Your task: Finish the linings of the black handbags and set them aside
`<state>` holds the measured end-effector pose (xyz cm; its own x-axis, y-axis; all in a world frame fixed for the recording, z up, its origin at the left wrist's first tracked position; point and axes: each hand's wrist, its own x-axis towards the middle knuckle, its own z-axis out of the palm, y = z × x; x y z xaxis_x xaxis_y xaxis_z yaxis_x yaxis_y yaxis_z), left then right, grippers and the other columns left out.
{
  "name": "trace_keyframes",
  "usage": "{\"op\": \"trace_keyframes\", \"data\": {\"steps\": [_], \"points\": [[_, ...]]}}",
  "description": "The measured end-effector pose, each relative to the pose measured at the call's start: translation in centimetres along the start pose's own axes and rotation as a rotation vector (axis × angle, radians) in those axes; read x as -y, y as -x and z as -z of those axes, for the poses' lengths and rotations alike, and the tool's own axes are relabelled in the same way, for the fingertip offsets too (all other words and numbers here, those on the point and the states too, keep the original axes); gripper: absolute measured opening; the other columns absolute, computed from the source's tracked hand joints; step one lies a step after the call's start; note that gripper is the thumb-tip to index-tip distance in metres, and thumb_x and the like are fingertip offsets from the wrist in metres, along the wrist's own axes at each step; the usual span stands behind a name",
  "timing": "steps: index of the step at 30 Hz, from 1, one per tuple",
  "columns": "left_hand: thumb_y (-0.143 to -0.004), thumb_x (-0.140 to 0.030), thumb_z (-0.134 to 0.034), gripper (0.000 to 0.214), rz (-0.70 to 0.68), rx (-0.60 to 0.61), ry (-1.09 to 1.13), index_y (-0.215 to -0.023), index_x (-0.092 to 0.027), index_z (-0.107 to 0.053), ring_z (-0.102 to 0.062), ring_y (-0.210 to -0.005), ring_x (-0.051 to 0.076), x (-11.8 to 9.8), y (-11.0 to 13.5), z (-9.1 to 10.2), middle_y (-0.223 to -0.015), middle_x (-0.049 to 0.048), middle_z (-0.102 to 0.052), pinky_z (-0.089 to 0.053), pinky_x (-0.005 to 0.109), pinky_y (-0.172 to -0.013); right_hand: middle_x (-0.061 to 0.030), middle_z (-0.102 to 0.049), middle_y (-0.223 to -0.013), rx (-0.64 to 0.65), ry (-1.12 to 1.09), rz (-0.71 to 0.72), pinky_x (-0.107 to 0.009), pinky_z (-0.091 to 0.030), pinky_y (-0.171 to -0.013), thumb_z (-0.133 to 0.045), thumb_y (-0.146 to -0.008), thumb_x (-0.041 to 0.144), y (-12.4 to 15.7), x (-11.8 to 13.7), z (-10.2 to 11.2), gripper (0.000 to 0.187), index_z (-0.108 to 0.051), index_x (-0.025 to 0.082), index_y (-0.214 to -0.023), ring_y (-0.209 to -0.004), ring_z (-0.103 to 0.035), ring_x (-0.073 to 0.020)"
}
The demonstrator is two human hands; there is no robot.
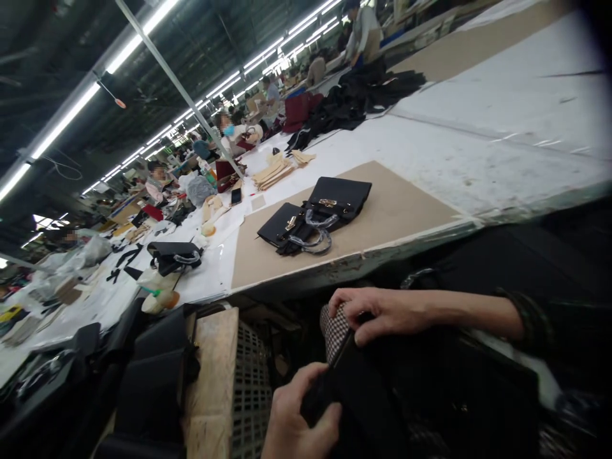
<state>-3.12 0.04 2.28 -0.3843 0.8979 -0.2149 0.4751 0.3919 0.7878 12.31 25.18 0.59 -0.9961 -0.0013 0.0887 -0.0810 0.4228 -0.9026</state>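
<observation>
Low in the view, my left hand (306, 411) grips the near edge of a black handbag (356, 389), thumb and fingers closed round it. Further up the same edge, my right hand (382, 312) pinches the bag with curled fingers. The bag lies over my lap, its outline partly lost against dark clothing. Behind it shows a patch of black-and-white checked cloth (335, 331). On the table ahead, two black handbags (339, 194) with gold clasps and plastic-wrapped handles lie side by side on a brown sheet (396, 204).
The white table (502, 140) has its front edge just beyond my hands. To my left stand a plastic crate (251, 363) with a wooden board and several black bags (153, 382). A metal pole (176, 83), black pieces (354, 99) and people are further back.
</observation>
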Motion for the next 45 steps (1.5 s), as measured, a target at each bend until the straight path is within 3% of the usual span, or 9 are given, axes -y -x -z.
{"op": "trace_keyframes", "data": {"steps": [6,13,19,32,45], "points": [[-0.079,-0.023,-0.066,0.031,0.094,0.103,0.261,-0.11,-0.018,-0.065,-0.063,-0.086,0.018,1.6,-1.5,-0.2,-0.094,0.0021,-0.071,-0.049,0.024,-0.075,-0.0022,-0.067,-0.081,0.037,0.054,-0.2,-0.025,-0.042,-0.071,-0.063,-0.084,0.039,-1.3,-1.2,-0.7,0.025,-0.068,0.015,-0.087,-0.076,-0.059,-0.0163],[-0.088,-0.036,-0.062,0.032,0.155,0.007,0.317,-0.115,-0.019,-0.064,-0.063,-0.102,0.021,1.8,0.0,-0.2,-0.109,0.0042,-0.071,-0.048,0.027,-0.089,-0.0019,-0.069,-0.081,-0.015,0.133,-0.208,-0.024,-0.041,-0.068,-0.066,-0.083,0.035,-2.7,-2.6,-1.3,0.02,-0.07,0.016,-0.085,-0.075,-0.061,-0.016],[-0.08,-0.054,-0.066,0.045,0.245,-0.16,0.342,-0.107,-0.018,-0.069,-0.067,-0.1,0.024,4.1,0.2,-2.1,-0.103,0.0051,-0.074,-0.051,0.027,-0.086,-0.0008,-0.07,-0.082,0.005,0.074,-0.183,-0.022,-0.043,-0.069,-0.07,-0.08,0.036,-2.2,-3.5,-0.8,0.021,-0.071,0.015,-0.085,-0.075,-0.062,-0.0143],[-0.075,-0.057,-0.068,0.046,0.304,-0.247,0.282,-0.1,-0.019,-0.068,-0.066,-0.094,0.023,4.7,-0.6,-3.1,-0.093,0.0028,-0.073,-0.048,0.023,-0.079,-0.0022,-0.071,-0.081,-0.038,0.21,-0.176,-0.02,-0.041,-0.066,-0.068,-0.082,0.029,-1.7,-2.5,-0.8,0.017,-0.074,0.015,-0.089,-0.071,-0.061,-0.0123],[-0.08,-0.054,-0.064,0.034,0.216,-0.216,0.224,-0.087,-0.02,-0.065,-0.061,-0.082,0.019,4.3,-1.7,-3.4,-0.084,0.0,-0.068,-0.043,0.023,-0.076,0.0016,-0.063,-0.067,-0.081,0.343,-0.258,-0.021,-0.034,-0.06,-0.065,-0.075,0.024,-2.0,-2.6,-1.4,0.01,-0.065,0.016,-0.069,-0.061,-0.052,-0.0101]]}}
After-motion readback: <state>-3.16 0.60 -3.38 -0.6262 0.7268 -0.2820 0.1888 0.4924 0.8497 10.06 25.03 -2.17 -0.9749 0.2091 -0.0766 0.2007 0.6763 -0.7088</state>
